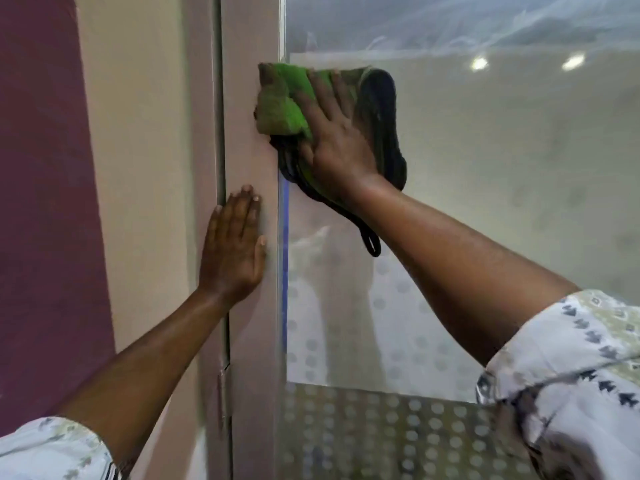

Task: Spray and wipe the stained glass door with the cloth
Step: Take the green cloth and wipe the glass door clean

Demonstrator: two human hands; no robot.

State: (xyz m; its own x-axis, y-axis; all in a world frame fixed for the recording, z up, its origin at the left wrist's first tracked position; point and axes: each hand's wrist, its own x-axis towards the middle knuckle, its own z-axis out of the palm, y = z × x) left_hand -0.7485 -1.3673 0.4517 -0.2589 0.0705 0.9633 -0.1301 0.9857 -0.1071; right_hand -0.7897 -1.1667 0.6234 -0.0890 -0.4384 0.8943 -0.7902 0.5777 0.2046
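Fingers [325, 93] are laid straight: right hand [341, 143] pressing folded green-and-black cloth [280, 102] to frosted glass door [502, 220] for wiping; left hand [232, 251], seven o'clock, bracing pale pink frame [247, 161].

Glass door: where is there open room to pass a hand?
Bare glass: right of the cloth, above the right arm; a narrower patch below the cloth, between blue strip and arm. Crowded: the frame, under the left hand and the cloth pressed by the right hand.
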